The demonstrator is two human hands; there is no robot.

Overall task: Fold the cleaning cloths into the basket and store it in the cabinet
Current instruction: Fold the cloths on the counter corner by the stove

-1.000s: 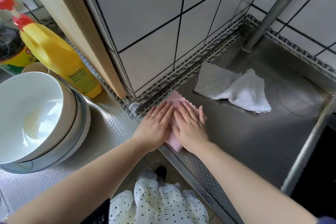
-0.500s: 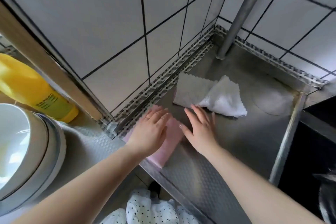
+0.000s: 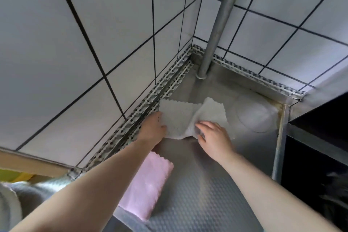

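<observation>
Small pink fuzzy cloth (image 3: 148, 184) folded at 6 o'clock. Crumpled white zigzag-edged cloth (image 3: 180, 117) still unfolded, left hand (image 3: 152, 128) and right hand (image 3: 212, 135) both pinching it. No basket showing.

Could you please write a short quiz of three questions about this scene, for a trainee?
1. True or false: the pink cloth lies folded on the counter, and neither hand holds it.
2. Which cloth are both hands on? A. the pink cloth B. the white cloth C. none
3. Fill in: the pipe stands in the ____ of the tiled walls.

Key:
1. True. It lies beside the left forearm.
2. B. The left hand is at the white cloth's left edge and the right hand at its near edge.
3. corner
</observation>
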